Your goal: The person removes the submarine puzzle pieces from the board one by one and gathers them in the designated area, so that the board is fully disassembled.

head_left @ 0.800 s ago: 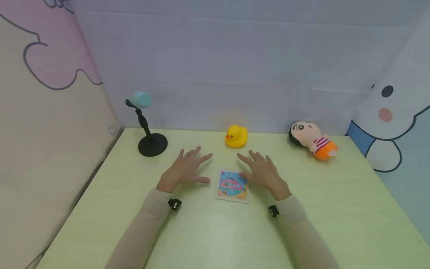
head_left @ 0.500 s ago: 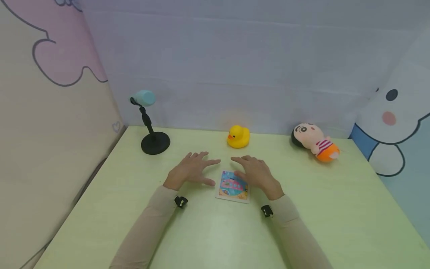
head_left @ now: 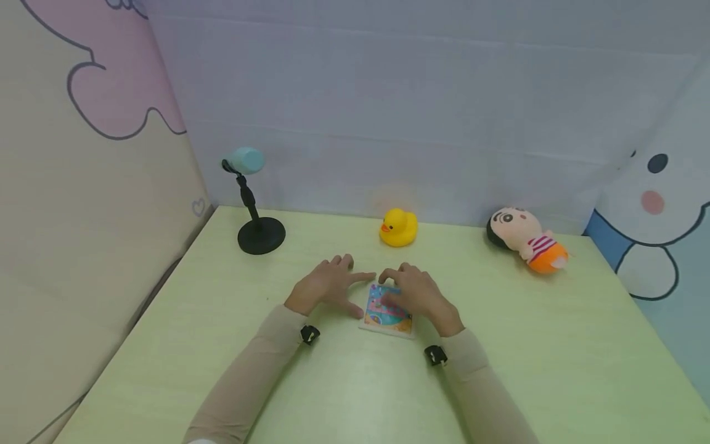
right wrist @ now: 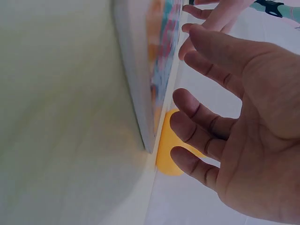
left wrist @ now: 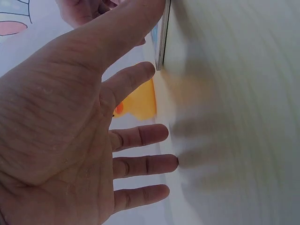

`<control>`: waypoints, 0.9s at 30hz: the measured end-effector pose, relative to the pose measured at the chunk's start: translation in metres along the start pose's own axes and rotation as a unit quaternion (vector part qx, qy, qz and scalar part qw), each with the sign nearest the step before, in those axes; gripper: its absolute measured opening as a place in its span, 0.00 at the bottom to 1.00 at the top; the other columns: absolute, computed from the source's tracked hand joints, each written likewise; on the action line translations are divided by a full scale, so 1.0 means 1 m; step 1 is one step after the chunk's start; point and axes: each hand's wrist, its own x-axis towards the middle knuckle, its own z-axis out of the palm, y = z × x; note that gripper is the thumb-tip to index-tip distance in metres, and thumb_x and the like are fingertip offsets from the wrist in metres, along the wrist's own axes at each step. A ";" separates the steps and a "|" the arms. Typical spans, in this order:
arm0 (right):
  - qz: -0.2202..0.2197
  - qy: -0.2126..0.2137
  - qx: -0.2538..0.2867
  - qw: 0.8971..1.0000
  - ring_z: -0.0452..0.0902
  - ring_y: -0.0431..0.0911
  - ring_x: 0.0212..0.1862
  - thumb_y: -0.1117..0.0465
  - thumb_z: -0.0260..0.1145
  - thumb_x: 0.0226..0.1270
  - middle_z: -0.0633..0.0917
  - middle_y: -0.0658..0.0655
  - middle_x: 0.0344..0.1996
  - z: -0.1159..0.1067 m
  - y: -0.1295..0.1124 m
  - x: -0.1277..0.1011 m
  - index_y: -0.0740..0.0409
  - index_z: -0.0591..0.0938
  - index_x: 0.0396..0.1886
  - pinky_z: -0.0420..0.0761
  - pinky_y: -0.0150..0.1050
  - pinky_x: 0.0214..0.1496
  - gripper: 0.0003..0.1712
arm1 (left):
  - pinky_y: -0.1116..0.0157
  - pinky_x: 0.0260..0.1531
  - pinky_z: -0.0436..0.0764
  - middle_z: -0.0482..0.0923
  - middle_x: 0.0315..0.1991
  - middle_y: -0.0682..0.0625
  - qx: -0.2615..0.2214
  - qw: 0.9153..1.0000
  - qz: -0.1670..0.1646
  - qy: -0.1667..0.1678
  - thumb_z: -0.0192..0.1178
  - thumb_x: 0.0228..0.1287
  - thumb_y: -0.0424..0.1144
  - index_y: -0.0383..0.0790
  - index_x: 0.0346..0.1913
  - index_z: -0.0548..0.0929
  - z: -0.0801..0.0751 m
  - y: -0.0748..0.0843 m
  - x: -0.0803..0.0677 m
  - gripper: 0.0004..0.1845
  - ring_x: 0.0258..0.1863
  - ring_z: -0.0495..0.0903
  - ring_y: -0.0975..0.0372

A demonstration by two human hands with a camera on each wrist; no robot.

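A small square picture tile with a white border and a bright blue, pink and orange cartoon print (head_left: 388,313) lies flat on the pale green bench (head_left: 554,345), just below the middle of the head view. The person's right hand (head_left: 417,295) lies over the tile's upper right part, its fingers loosely bent and spread; the grip is released, nothing clasped. In the right wrist view that hand (right wrist: 243,117) hangs palm-open beside the tile's white edge (right wrist: 136,93), fingers relaxed, and whether the fingertips touch the print cannot be told. The left hand (head_left: 327,285) sits just left of the tile, fingers spread and fairly straight, grip likewise released, thumb reaching toward the tile's left edge. From the left wrist view the left hand (left wrist: 84,131) shows an open palm, the thumb tip up against the tile's thin edge (left wrist: 161,37) at the top of the frame. Both forearms wear beige sleeves.

Toward the upper middle of the head view a yellow rubber duck (head_left: 398,227) stands near the bench's far edge. In the upper left stands a black round-based stand with a light teal head (head_left: 252,203). On the right lies a plush doll with black hair, a striped top and orange shorts (head_left: 527,239), tipped on its side
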 end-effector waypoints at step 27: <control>0.054 -0.065 0.112 0.990 0.72 0.45 0.28 0.57 0.74 0.64 0.79 0.50 0.27 0.003 -0.015 0.009 0.56 0.82 0.56 0.72 0.36 0.30 0.22 | 0.61 0.39 0.68 0.65 0.52 0.44 0.046 0.998 -0.038 -0.035 0.58 0.54 0.77 0.70 0.78 0.55 0.001 0.014 0.001 0.49 0.46 0.65 0.54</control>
